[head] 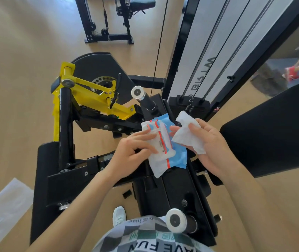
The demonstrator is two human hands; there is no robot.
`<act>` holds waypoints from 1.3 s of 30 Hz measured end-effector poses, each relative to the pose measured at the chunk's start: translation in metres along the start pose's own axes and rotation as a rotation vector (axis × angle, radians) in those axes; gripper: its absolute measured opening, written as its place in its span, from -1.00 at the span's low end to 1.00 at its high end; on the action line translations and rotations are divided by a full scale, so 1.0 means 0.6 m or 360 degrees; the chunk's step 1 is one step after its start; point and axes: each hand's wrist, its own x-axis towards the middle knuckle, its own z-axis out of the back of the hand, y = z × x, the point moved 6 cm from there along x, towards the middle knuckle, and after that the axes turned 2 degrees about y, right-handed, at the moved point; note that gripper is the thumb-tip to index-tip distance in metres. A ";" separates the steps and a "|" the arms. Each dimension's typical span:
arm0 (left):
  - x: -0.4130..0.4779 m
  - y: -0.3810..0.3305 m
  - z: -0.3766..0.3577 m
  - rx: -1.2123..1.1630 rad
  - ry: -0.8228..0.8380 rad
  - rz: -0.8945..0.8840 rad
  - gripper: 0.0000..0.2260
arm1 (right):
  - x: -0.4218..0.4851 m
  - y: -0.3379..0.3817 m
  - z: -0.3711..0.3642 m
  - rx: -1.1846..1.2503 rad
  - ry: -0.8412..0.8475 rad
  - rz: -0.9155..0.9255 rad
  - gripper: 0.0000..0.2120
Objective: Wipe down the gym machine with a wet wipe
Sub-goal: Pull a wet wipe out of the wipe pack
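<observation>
Head view: the fingers [196, 127] of the right hand [210, 148] curl round and pinch a crumpled white wet wipe [187, 137], which sits just right of a blue-and-white plastic wipe packet with red stripes [170, 153] and overlaps its edge. The left hand [132, 150] grips the packet's left side, its fingers [145, 137] bent over the top. Directly beneath the packet runs the black steel frame of the gym machine [172, 193]. Left of and beyond the packet is its yellow lever arm [90, 91]. Just beyond the packet stands the black weight stack [188, 106]. Right of the packet lies a black padded seat [272, 128]. Far left of the packet, a white sheet [5, 210] lies on the tan floor [18, 88].
</observation>
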 end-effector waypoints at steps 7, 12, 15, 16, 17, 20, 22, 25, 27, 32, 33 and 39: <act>-0.007 -0.017 0.031 0.0482 -0.0505 -0.0303 -0.78 | 0.002 -0.012 -0.031 -0.0833 0.0190 0.0000 -0.82; -0.018 0.001 -0.015 0.0960 -0.0329 -0.0278 -0.80 | 0.002 -0.008 -0.033 -0.0904 0.0145 0.0105 -0.86; -0.018 0.002 -0.021 0.1033 -0.0304 -0.0190 -0.74 | -0.001 -0.012 -0.028 -0.0836 0.0080 0.0134 -0.89; -0.016 0.001 -0.019 0.1002 -0.0282 -0.0167 -0.73 | -0.003 -0.013 -0.027 -0.0798 0.0058 0.0140 -0.89; -0.015 0.001 -0.015 0.0951 -0.0258 -0.0142 -0.72 | -0.004 -0.012 -0.026 -0.0761 0.0038 0.0145 -0.89; -0.013 -0.007 0.002 0.0795 -0.0296 -0.0072 -0.71 | -0.009 -0.007 -0.026 -0.0693 0.0032 0.0168 -0.84; -0.017 -0.022 0.013 0.0564 -0.0385 -0.0017 -0.72 | -0.013 -0.001 -0.028 -0.0658 0.0050 0.0200 -0.79; -0.013 -0.048 -0.005 0.0113 -0.0240 0.0072 -0.71 | -0.020 0.004 -0.034 -0.0474 0.0090 0.0221 -0.70; -0.009 -0.060 -0.020 0.0038 -0.0194 0.0078 -0.77 | -0.022 0.005 -0.040 -0.0351 0.0123 0.0227 -0.69; -0.005 -0.073 -0.012 -0.0279 -0.0326 0.0128 -0.90 | -0.012 0.001 -0.027 -0.0007 -0.0049 0.0198 -0.71; -0.009 -0.072 -0.009 -0.0389 -0.0331 0.0154 -0.89 | -0.010 0.000 -0.022 0.0015 -0.0074 0.0175 -0.68; -0.017 -0.048 0.009 -0.0958 -0.0540 0.0349 -0.86 | -0.003 -0.004 -0.007 0.0045 -0.0061 0.0087 -0.88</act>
